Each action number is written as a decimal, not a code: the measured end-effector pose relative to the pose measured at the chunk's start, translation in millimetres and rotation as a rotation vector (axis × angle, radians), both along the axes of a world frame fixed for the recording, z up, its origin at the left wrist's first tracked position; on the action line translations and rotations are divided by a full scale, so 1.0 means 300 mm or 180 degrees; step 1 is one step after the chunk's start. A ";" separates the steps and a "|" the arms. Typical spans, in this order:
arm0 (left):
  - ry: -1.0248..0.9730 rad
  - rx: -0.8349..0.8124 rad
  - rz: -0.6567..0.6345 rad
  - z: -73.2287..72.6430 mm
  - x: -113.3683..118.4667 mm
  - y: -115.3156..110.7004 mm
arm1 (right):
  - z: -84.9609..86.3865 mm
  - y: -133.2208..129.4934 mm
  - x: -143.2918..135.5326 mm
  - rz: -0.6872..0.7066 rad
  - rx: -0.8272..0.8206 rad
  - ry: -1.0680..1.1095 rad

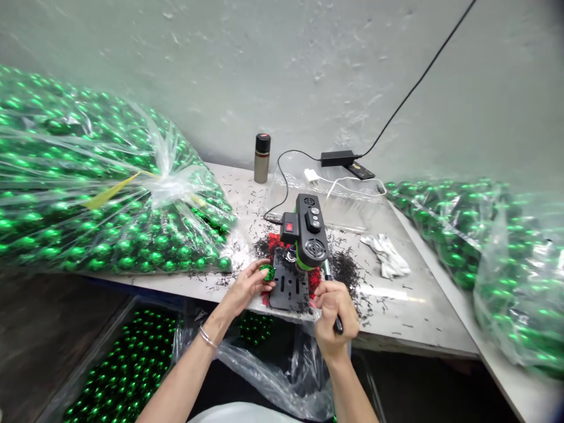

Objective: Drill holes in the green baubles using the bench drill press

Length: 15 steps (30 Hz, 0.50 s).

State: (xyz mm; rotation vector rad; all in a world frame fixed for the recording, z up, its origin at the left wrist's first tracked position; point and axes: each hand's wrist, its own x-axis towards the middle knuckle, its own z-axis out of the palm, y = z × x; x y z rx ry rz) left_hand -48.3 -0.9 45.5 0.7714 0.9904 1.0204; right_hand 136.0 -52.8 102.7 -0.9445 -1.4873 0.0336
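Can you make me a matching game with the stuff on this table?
Things:
1. green ball
2. machine lever
3. metal flask
4. white gloves

Places:
A. standing by the wall
B. in the left hand
C. lying on the table, right of the machine
D. gripped by the right hand

Pairs: 1-B, 2-D, 3-A, 4-C

Brightness: even, fairly bright overhead light.
Glare: highlights are scattered on the clear plastic bag of shiny green balls (88,200).
Shadows: soft, short.
Edges: the grey worktable (418,294) is bowed by wide-angle distortion.
Blur: the right-hand bag of green balls (506,264) is smeared.
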 end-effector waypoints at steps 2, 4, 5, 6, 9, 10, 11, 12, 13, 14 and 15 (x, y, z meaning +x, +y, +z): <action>0.0442 0.0203 -0.0096 -0.019 0.038 -0.005 | 0.002 -0.001 -0.001 0.0024 -0.0022 -0.0011; 0.1073 0.0605 -0.0242 -0.030 0.066 -0.005 | 0.001 -0.002 -0.001 0.0057 -0.0035 -0.0013; 0.1394 0.0848 -0.0292 -0.032 0.076 -0.004 | 0.001 -0.003 -0.001 0.0071 -0.0042 -0.0024; 0.1690 0.1091 -0.0313 -0.033 0.084 -0.003 | 0.001 -0.004 -0.002 0.0076 -0.0043 -0.0036; 0.2353 0.1684 -0.0333 -0.026 0.102 0.004 | 0.005 -0.005 -0.005 0.0045 0.0005 -0.0064; 0.2495 0.1804 -0.0358 -0.024 0.106 0.007 | 0.007 -0.005 -0.005 0.0032 0.0011 -0.0069; 0.2609 0.1880 -0.0390 -0.022 0.110 0.009 | 0.008 -0.005 -0.006 0.0026 0.0014 -0.0070; 0.2706 0.1929 -0.0416 -0.021 0.114 0.012 | 0.008 -0.005 -0.006 0.0028 0.0015 -0.0068; 0.2789 0.1973 -0.0433 -0.022 0.117 0.015 | 0.008 -0.005 -0.005 0.0042 0.0013 -0.0069; 0.2856 0.2014 -0.0447 -0.023 0.120 0.017 | 0.007 -0.006 -0.004 0.0063 0.0007 -0.0071; 0.2907 0.2055 -0.0468 -0.026 0.121 0.018 | 0.005 -0.007 -0.003 0.0085 -0.0004 -0.0076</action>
